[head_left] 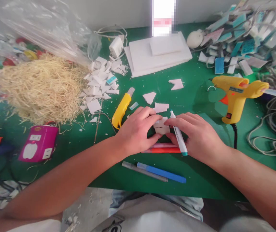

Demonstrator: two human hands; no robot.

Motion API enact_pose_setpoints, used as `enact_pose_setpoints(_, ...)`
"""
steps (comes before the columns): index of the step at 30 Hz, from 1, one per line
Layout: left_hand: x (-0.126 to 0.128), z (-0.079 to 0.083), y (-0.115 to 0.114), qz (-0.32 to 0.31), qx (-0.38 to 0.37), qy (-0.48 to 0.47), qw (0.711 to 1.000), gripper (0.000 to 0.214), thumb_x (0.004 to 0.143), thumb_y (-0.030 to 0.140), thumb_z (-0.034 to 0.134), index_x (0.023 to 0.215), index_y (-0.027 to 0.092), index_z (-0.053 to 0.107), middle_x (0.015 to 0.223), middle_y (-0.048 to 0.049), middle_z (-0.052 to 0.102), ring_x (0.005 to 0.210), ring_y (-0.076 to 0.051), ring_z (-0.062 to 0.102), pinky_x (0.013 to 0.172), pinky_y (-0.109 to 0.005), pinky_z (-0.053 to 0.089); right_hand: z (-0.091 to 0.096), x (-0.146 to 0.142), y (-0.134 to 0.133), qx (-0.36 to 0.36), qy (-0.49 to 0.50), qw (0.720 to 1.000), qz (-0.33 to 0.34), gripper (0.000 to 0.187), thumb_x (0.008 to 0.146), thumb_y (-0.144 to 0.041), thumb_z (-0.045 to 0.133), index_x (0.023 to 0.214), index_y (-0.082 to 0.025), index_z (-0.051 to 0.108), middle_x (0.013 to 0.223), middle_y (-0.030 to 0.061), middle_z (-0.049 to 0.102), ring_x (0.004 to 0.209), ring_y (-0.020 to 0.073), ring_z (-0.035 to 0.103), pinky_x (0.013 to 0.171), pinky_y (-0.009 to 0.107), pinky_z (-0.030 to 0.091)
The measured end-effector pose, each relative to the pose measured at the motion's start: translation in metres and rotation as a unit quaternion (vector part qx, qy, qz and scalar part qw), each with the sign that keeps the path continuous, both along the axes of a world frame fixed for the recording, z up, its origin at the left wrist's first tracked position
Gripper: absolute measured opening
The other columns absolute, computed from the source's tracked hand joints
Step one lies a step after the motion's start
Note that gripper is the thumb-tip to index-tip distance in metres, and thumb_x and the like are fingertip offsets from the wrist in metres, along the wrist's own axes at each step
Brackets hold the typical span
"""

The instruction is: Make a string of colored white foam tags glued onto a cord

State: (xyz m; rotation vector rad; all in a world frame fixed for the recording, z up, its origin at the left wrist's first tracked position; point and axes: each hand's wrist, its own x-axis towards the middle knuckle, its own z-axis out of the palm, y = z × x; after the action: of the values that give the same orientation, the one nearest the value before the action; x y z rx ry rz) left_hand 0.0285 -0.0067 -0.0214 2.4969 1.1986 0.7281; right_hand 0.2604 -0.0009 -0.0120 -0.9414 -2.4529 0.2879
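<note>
My left hand (138, 130) pinches a small white foam piece (162, 126) in the middle of the green table (200, 174). My right hand (197, 137) grips a white marker (179, 137) with a teal end, its tip pointing away, and its fingers also touch the foam piece. Under both hands lie a pink and a red marker (163, 148). A grey pen (144, 171) and a blue marker (161, 172) lie nearer to me. A yellow utility knife (122, 109) rests just left of my left hand.
A yellow glue gun (236, 95) stands at the right with its cord. White foam scraps (99, 85) and a straw pile (41, 87) lie at the left, stacked foam sheets (157, 53) at the back. A pink box (38, 143) sits near left, tangled cords (273, 129) far right.
</note>
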Motion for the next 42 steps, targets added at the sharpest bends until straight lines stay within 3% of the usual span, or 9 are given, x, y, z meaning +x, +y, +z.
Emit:
enact_pose_setpoints(9, 0.003, 0.002, -0.001, 0.016, -0.016, -0.004, 1.000, 0.030, 0.090, 0.024, 0.067, 0.116, 0.012, 0.072, 0.106, -0.0105, 0.067, 0.098, -0.024, 0.067, 0.088, -0.038, 0.061, -0.001, -0.001, 0.001, 0.001, 0.004, 1.000, 0.000, 0.018, 0.095, -0.015, 0.060, 0.109, -0.017, 0.071, 0.086, 0.0084, 0.077, 0.073, 0.0217, 0.066, 0.066, 0.034, 0.051)
enact_pose_setpoints(13, 0.003, 0.003, 0.001, 0.026, -0.046, -0.012, 0.999, 0.029, 0.085, 0.023, 0.070, 0.113, 0.016, 0.070, 0.107, -0.0081, 0.067, 0.099, -0.023, 0.066, 0.089, -0.038, 0.060, 0.008, 0.001, -0.001, -0.103, 0.076, 0.992, -0.010, 0.020, 0.100, -0.029, 0.062, 0.112, -0.019, 0.074, 0.090, 0.0085, 0.078, 0.077, 0.0222, 0.070, 0.070, 0.035, 0.055)
enact_pose_setpoints(17, 0.003, 0.003, 0.003, 0.028, -0.052, -0.010, 0.998, 0.032, 0.081, 0.023, 0.072, 0.112, 0.016, 0.069, 0.107, -0.0080, 0.067, 0.099, -0.024, 0.066, 0.087, -0.039, 0.060, 0.020, 0.002, -0.003, -0.271, 0.223, 0.926, -0.139, 0.031, 0.106, -0.043, 0.052, 0.105, -0.026, 0.079, 0.077, 0.0037, 0.074, 0.067, 0.0191, 0.069, 0.062, 0.033, 0.055)
enact_pose_setpoints(21, 0.004, 0.003, 0.004, 0.023, -0.039, -0.012, 0.999, 0.032, 0.080, 0.023, 0.072, 0.111, 0.014, 0.070, 0.105, -0.0088, 0.067, 0.098, -0.024, 0.066, 0.085, -0.039, 0.060, 0.020, -0.002, 0.004, -0.350, 0.307, 0.861, -0.204, 0.012, 0.090, -0.036, 0.075, 0.087, -0.025, 0.075, 0.067, 0.0004, 0.071, 0.056, 0.0158, 0.064, 0.053, 0.029, 0.054)
enact_pose_setpoints(24, 0.004, 0.002, 0.004, 0.023, -0.035, -0.015, 0.999, 0.033, 0.079, 0.022, 0.073, 0.111, 0.012, 0.071, 0.106, -0.0095, 0.068, 0.098, -0.025, 0.067, 0.086, -0.039, 0.060, 0.018, -0.004, 0.010, -0.379, 0.315, 0.842, -0.221, 0.012, 0.078, -0.028, 0.081, 0.076, -0.023, 0.071, 0.067, 0.0006, 0.073, 0.055, 0.0146, 0.065, 0.051, 0.027, 0.054)
enact_pose_setpoints(27, 0.002, 0.000, 0.004, 0.022, -0.036, -0.024, 0.999, 0.034, 0.081, 0.021, 0.074, 0.113, 0.012, 0.071, 0.106, -0.0087, 0.068, 0.099, -0.024, 0.067, 0.087, -0.038, 0.060, 0.018, -0.006, 0.011, -0.388, 0.324, 0.831, -0.231, 0.011, 0.075, -0.028, 0.081, 0.075, -0.023, 0.072, 0.064, 0.0006, 0.073, 0.053, 0.0146, 0.067, 0.049, 0.026, 0.055)
enact_pose_setpoints(30, 0.000, 0.000, 0.005, 0.017, -0.033, -0.027, 0.999, 0.034, 0.081, 0.021, 0.076, 0.114, 0.013, 0.072, 0.107, -0.0084, 0.069, 0.099, -0.023, 0.068, 0.088, -0.038, 0.061, 0.020, -0.008, 0.010, -0.392, 0.321, 0.825, -0.250, 0.010, 0.077, -0.028, 0.080, 0.075, -0.023, 0.072, 0.064, 0.0002, 0.074, 0.053, 0.0137, 0.067, 0.050, 0.024, 0.055)
enact_pose_setpoints(35, -0.003, 0.001, 0.006, 0.015, -0.032, -0.028, 0.999, 0.035, 0.082, 0.023, 0.079, 0.115, 0.014, 0.073, 0.107, -0.0078, 0.069, 0.098, -0.023, 0.068, 0.087, -0.038, 0.061, 0.022, -0.009, 0.012, -0.385, 0.279, 0.840, -0.260, 0.016, 0.075, -0.029, 0.083, 0.067, -0.022, 0.072, 0.058, -0.0009, 0.068, 0.047, 0.0113, 0.058, 0.045, 0.024, 0.050)
enact_pose_setpoints(42, -0.001, 0.002, 0.006, 0.014, -0.035, -0.017, 0.999, 0.035, 0.081, 0.023, 0.077, 0.114, 0.013, 0.072, 0.107, -0.0087, 0.070, 0.097, -0.023, 0.068, 0.086, -0.039, 0.061, 0.020, -0.007, 0.012, -0.373, 0.277, 0.850, -0.246, 0.024, 0.078, -0.040, 0.084, 0.071, -0.021, 0.071, 0.061, 0.0001, 0.070, 0.050, 0.0124, 0.060, 0.048, 0.025, 0.052)
